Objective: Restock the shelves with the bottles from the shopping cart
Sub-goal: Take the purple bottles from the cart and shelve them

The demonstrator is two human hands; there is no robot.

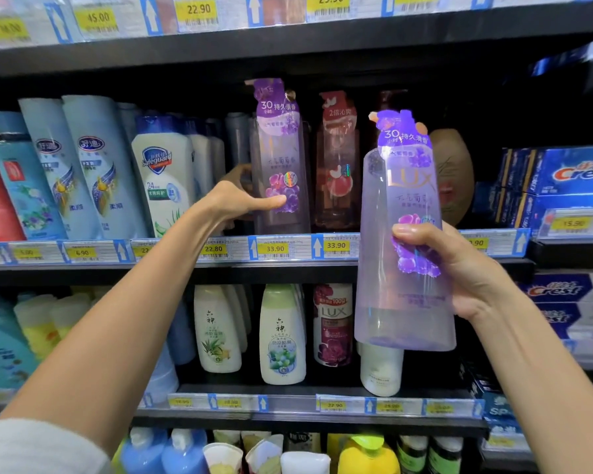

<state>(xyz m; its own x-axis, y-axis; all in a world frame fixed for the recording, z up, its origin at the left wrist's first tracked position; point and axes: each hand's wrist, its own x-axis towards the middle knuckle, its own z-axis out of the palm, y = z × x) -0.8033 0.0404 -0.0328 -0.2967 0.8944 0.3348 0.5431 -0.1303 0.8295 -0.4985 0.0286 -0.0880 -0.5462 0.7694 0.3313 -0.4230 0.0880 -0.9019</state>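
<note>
My right hand [459,268] grips a tall clear purple Lux bottle [404,234] upright in front of the middle shelf [220,265], with its base well below the shelf's edge. My left hand [243,196] reaches onto that shelf and holds a matching purple bottle [281,159] that stands there, thumb across its front and fingers behind its left side. A clear red bottle [338,165] stands just right of it. The shopping cart is out of view.
White and blue bottles [93,165] crowd the shelf's left part. A brown bottle [454,172] and blue toothpaste boxes [569,179] fill the right. Price tags [274,248] line the shelf edges. The shelves below carry more bottles [281,333].
</note>
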